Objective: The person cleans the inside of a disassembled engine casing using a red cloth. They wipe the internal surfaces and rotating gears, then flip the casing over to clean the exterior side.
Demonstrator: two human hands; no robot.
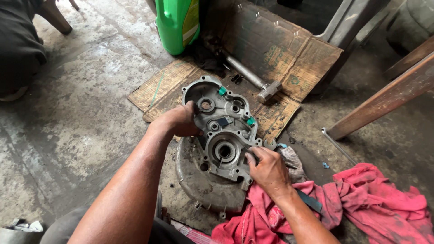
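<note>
Hands are working on a grey cast-metal engine case half [221,131], which is lying over a larger round metal cover [199,180] on the concrete floor [81,126]. The left hand [181,121] is gripping the left rim of the case half, fingers curled over the edge beside a small round bore; its grip is closed on the casting. The right hand [267,169] is pressing against the lower right edge of the same casting, near the large central bearing bore, and is pinching a thin dark tool [289,166] whose kind cannot be made out. Two small green tabs are showing on the upper right rim of the case half.

A red rag [370,203] is lying bunched under and beside the right forearm. Flattened cardboard [275,49] is lying beyond the casting, carrying a steel-handled hammer [255,81]. A green plastic jug [177,22] is standing at the cardboard's far left corner. Wooden beams are slanting in at right.
</note>
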